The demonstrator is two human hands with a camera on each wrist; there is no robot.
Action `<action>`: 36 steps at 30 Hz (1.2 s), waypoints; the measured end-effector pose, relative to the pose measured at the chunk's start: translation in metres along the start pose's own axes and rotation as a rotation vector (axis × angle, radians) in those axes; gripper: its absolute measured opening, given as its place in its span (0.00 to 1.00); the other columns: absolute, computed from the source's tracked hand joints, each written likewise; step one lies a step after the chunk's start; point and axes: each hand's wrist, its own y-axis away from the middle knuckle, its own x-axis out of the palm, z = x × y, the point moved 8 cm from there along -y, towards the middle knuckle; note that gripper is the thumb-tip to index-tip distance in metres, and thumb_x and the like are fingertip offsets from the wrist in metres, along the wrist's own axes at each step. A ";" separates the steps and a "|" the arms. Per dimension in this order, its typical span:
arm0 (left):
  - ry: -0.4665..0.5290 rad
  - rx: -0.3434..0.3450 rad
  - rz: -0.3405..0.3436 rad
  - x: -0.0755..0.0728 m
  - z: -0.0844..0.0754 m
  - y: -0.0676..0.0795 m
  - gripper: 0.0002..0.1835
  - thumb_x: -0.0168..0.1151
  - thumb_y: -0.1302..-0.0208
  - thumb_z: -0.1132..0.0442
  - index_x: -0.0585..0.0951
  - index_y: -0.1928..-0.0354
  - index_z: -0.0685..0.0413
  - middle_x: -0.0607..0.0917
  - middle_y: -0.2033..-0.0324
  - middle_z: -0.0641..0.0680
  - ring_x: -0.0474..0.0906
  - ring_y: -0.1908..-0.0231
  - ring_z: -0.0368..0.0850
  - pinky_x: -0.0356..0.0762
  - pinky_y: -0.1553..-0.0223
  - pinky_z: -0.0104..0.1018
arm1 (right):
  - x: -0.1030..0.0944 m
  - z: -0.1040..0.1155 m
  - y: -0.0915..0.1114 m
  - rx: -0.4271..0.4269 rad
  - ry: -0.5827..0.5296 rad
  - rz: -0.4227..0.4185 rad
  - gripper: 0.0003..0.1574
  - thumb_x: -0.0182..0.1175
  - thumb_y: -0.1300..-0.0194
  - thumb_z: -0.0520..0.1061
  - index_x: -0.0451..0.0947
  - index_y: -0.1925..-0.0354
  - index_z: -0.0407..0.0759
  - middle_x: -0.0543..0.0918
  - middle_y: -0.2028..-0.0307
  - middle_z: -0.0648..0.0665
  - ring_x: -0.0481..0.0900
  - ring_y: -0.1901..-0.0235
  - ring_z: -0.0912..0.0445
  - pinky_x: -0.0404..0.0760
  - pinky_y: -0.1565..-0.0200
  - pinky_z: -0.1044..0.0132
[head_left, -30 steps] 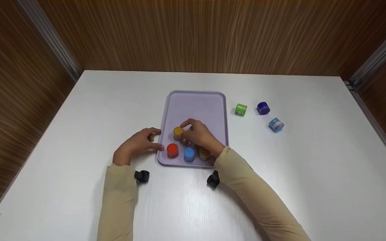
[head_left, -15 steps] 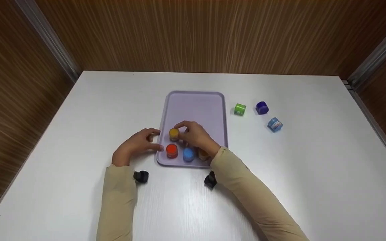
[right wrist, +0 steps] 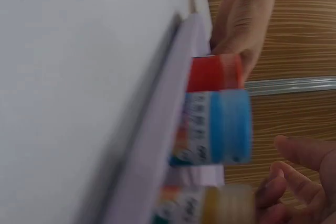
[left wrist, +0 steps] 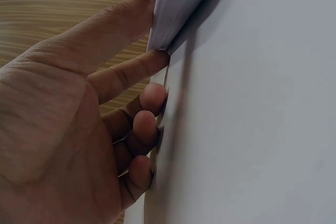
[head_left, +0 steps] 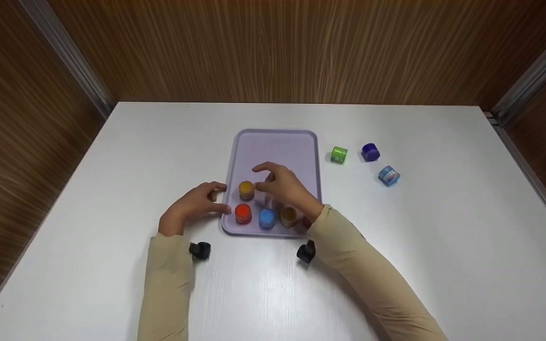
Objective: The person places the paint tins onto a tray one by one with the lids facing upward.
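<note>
A small paint jar with a yellow lid stands upright on the lilac tray. My right hand is just to its right, thumb and index finger spread apart, holding nothing. In a row near the tray's front edge stand a red jar, a blue jar and an ochre-lidded jar. A dark red jar is mostly hidden by the right sleeve. My left hand rests at the tray's left side; in the left wrist view its thumb and index fingertips touch the rim.
Right of the tray, on the white table, lie a green jar, a purple jar and a light blue jar, tipped on their sides. Wood-grain panels enclose the table's back and sides.
My right hand moved the yellow-lidded jar left to a place behind the red one, let go and drew back slightly right. The left hand stayed by the tray's side.
</note>
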 end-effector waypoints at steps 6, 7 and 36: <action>0.000 -0.009 0.001 0.000 0.000 0.002 0.38 0.71 0.46 0.50 0.70 0.34 0.54 0.70 0.61 0.54 0.66 0.56 0.48 0.62 0.54 0.41 | -0.034 0.007 0.013 -0.097 -0.046 -0.051 0.23 0.63 0.37 0.44 0.77 0.44 0.43 0.76 0.73 0.47 0.70 0.74 0.58 0.70 0.70 0.69; 0.000 -0.009 0.000 0.000 0.000 0.002 0.38 0.71 0.46 0.51 0.70 0.34 0.54 0.70 0.61 0.54 0.66 0.56 0.48 0.63 0.53 0.41 | -0.040 0.007 0.015 -0.111 -0.059 -0.053 0.22 0.63 0.37 0.44 0.77 0.44 0.43 0.76 0.73 0.48 0.70 0.74 0.58 0.71 0.71 0.70; 0.010 -0.025 0.001 0.001 0.004 0.004 0.38 0.70 0.46 0.49 0.70 0.33 0.51 0.73 0.56 0.55 0.66 0.54 0.49 0.65 0.48 0.43 | -0.184 -0.076 0.050 0.003 -0.020 -0.278 0.30 0.61 0.34 0.54 0.72 0.42 0.38 0.75 0.69 0.50 0.71 0.69 0.61 0.70 0.68 0.71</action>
